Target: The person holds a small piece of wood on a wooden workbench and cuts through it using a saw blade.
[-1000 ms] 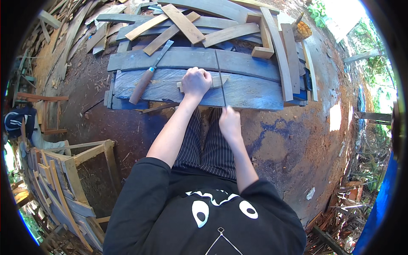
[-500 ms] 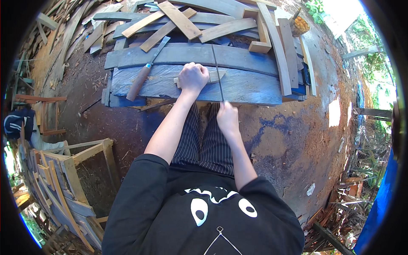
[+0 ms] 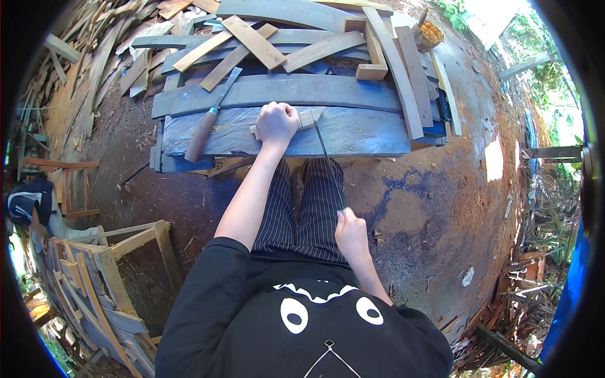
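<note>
My left hand is closed in a fist over a small pale strip of wood, pressing it onto the thick plank top of the workbench. The strip's right end juts out past the knuckles. In front of my thighs, my right hand is closed round the near end of a saw. Edge-on, the saw's blade shows as a thin dark line running up to the strip's right part. Its teeth cannot be made out. To the left lies a chisel with a brown wooden handle and a bluish ferrule.
Several loose boards lie crossed at the bench's far side, with an L-shaped wooden piece and long slats at its right. A wooden frame stands at lower left. Scrap wood is heaped at far left.
My right hand has drawn back toward my body, pulling the saw nearer, so less blade reaches past the strip. My left hand keeps its hold. The whole view has shifted slightly.
</note>
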